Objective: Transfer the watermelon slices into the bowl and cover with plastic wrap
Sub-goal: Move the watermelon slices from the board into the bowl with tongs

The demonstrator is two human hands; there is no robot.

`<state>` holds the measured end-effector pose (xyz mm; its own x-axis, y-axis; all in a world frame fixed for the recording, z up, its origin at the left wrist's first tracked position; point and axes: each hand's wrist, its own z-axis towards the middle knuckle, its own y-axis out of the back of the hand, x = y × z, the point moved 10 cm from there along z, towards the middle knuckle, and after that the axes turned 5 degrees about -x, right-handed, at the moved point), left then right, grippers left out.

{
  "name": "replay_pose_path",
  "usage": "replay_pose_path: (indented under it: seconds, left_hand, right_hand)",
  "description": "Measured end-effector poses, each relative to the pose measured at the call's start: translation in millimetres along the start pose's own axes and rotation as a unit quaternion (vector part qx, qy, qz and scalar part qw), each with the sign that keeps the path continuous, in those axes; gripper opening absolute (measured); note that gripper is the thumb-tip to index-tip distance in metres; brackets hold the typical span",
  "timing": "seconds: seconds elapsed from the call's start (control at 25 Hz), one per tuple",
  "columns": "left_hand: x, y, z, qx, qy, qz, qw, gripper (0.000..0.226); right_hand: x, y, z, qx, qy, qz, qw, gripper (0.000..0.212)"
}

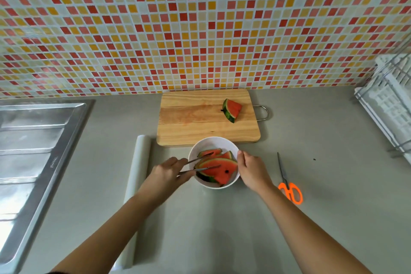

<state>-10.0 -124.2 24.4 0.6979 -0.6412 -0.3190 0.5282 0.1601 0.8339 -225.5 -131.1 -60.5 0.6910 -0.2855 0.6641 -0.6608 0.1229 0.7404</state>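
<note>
Tongs [200, 164], gripped by the left hand [164, 172], are spread over stacked slices [219, 170]; the bowl [212, 142], rim pinched by the right hand [250, 168], may tip.

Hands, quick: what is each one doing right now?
Left hand: closed on the metal tongs, tips apart over the slices in the bowl.
Right hand: cupped against the bowl's right rim, steadying it.

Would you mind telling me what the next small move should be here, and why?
Probably lift the tongs out of the bowl and reach for the last watermelon slice on the cutting board. The left hand holds the tongs over slices already in the bowl, the right hand steadies its rim, and one slice remains outside.
</note>
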Motion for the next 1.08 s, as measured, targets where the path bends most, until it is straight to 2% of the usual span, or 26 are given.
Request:
replay_pose_path:
  seconds: [0.04,0.2,0.28,0.36,0.44,0.52,0.64,0.72,0.8,0.92,1.08]
  left_hand:
    - [-4,-2,-1,0.007,-0.015,0.005,1.0,0.048]
    - [6,6,-1,0.003,0.025,-0.029,0.999,0.07]
    - [5,11,0,0.0,0.023,-0.029,0.999,0.074]
    - [8,24,6,-0.023,0.025,-0.021,0.999,0.062]
    - [20,31,17,-0.038,0.053,-0.014,0.998,0.041]
    - [35,24,38,-0.032,0.101,-0.016,0.994,0.031]
    - [61,-9,76,0.017,0.205,-0.04,0.978,0.032]
    - [64,-41,100,0.075,0.235,-0.047,0.968,0.038]
    - [54,-65,118,0.109,0.237,-0.009,0.965,0.043]
    - [25,-92,139,0.118,0.198,0.075,0.97,0.045]
    - [14,-110,149,0.147,0.205,0.106,0.962,0.044]
  right_hand:
    - [2,0,0,-0.002,0.008,-0.003,1.0,0.035]
    - [4,2,0,-0.007,0.017,-0.007,1.0,0.036]
    - [3,2,0,-0.007,0.015,-0.007,1.0,0.036]
    - [4,1,-1,-0.005,0.016,-0.011,1.0,0.034]
    - [4,2,-2,-0.004,0.014,-0.008,1.0,0.034]
    - [0,4,-3,-0.003,0.01,-0.006,1.0,0.035]
    - [-6,10,-3,-0.008,0.006,-0.011,1.0,0.035]
    - [-7,13,-4,-0.02,0.011,-0.023,0.999,0.036]
    - [-7,12,-6,-0.024,0.016,-0.028,0.999,0.036]
    - [-8,12,-4,-0.032,0.015,-0.016,0.999,0.035]
    - [-10,14,-2,-0.033,0.012,-0.012,0.999,0.034]
